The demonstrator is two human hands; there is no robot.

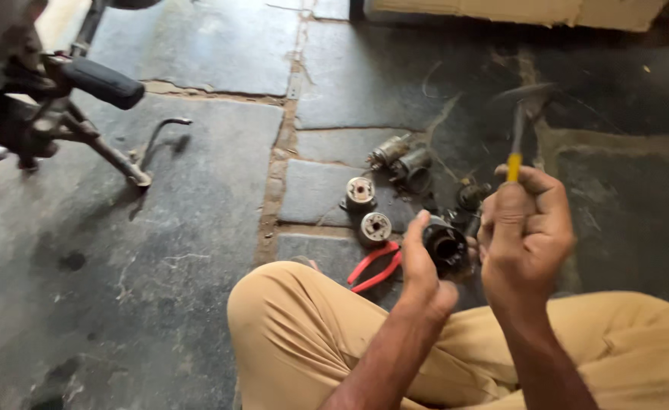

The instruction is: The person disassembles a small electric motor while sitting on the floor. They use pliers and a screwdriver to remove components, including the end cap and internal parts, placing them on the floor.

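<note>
Repair workshop: motor parts (375,227), pliers (374,269) on stone floor (198,228) (motorcycle (61,99) alongside).

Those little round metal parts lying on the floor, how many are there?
4: two round discs above the red pliers, two cylinders further back. The left hand holds another dark round part; more may hide behind the hands.

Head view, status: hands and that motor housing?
Left hand steadies black motor housing. Right hand grips raised yellow-handled hammer. Red-handled pliers lie beside the housing.
</note>
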